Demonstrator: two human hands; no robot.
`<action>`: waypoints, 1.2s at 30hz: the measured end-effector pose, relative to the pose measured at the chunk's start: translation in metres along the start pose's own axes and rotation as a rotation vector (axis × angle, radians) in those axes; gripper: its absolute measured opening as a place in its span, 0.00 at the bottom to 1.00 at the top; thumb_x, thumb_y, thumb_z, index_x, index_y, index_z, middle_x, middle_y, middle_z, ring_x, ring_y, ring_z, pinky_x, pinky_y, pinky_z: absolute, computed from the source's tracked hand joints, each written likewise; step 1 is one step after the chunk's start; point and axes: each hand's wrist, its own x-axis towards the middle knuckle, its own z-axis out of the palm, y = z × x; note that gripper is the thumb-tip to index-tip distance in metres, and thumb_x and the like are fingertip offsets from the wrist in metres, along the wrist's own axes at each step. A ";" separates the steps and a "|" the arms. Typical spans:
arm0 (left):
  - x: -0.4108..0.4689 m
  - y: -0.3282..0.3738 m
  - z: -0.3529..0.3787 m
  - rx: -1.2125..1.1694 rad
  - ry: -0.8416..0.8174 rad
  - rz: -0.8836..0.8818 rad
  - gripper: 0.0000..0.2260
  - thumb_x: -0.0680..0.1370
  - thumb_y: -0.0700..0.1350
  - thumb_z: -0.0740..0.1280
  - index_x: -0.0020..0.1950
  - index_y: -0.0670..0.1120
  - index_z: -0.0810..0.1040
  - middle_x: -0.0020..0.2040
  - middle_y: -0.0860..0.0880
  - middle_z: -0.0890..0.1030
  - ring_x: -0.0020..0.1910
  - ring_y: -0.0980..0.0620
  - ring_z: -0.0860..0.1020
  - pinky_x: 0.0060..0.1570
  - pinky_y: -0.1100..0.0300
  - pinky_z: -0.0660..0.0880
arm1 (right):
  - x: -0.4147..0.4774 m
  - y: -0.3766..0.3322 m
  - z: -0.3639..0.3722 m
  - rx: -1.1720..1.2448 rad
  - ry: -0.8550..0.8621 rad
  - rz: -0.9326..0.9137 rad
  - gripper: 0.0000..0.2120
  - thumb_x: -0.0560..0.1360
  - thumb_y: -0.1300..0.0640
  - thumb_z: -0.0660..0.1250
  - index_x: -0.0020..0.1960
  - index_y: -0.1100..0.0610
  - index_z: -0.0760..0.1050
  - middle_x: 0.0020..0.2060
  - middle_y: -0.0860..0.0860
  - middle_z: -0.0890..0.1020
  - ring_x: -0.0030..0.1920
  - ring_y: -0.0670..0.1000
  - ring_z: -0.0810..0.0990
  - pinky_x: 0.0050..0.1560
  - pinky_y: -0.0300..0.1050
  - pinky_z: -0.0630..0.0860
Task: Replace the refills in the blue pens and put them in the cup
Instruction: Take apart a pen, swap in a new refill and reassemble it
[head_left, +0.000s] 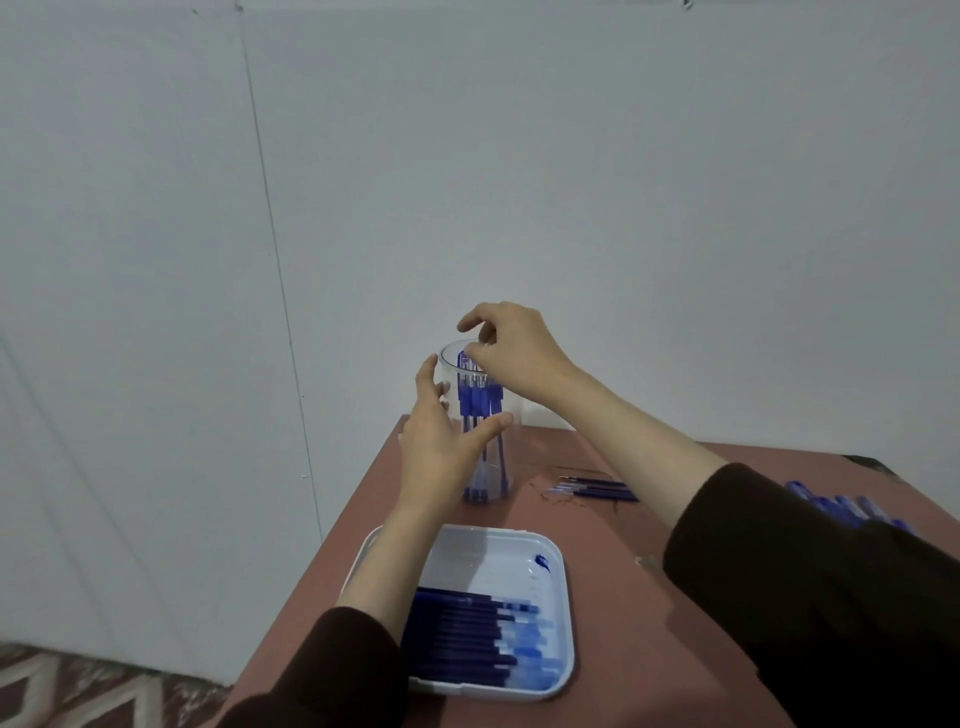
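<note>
Head view: left hand wraps the clear plastic cup holding blue pens. Right hand bunches its fingertips at the rim; grasp unclear. Nearer than both hands, a white square tray of dark-blue refills sits on the brown desk. The dark right sleeve partly hides more pens.

Seen on my remote feed: a cup of clear, smooth plastic; blue pens of glossy plastic; dark, smooth plastic refills; a shiny white plastic tray; a matt reddish tabletop; a dark, soft cloth sleeve; a matt painted wall.
</note>
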 end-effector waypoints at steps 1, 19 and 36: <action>0.000 0.000 0.000 0.018 -0.001 0.002 0.44 0.68 0.54 0.75 0.76 0.53 0.52 0.69 0.46 0.71 0.67 0.45 0.69 0.64 0.44 0.68 | -0.003 0.000 -0.002 -0.003 0.032 -0.017 0.13 0.76 0.63 0.64 0.59 0.57 0.78 0.48 0.52 0.75 0.49 0.48 0.72 0.51 0.38 0.71; -0.099 0.047 0.086 0.163 -0.039 0.352 0.08 0.73 0.44 0.64 0.48 0.49 0.82 0.50 0.51 0.76 0.54 0.50 0.69 0.52 0.68 0.60 | -0.164 0.126 -0.122 -0.378 -0.033 0.539 0.10 0.74 0.60 0.64 0.53 0.54 0.80 0.46 0.51 0.82 0.50 0.53 0.79 0.47 0.43 0.73; -0.103 0.047 0.093 0.166 -0.090 0.474 0.16 0.71 0.54 0.58 0.50 0.51 0.82 0.50 0.53 0.77 0.55 0.54 0.68 0.55 0.78 0.57 | -0.178 0.158 -0.133 -0.733 -0.178 0.737 0.15 0.77 0.57 0.63 0.33 0.57 0.63 0.31 0.50 0.69 0.40 0.53 0.72 0.40 0.44 0.67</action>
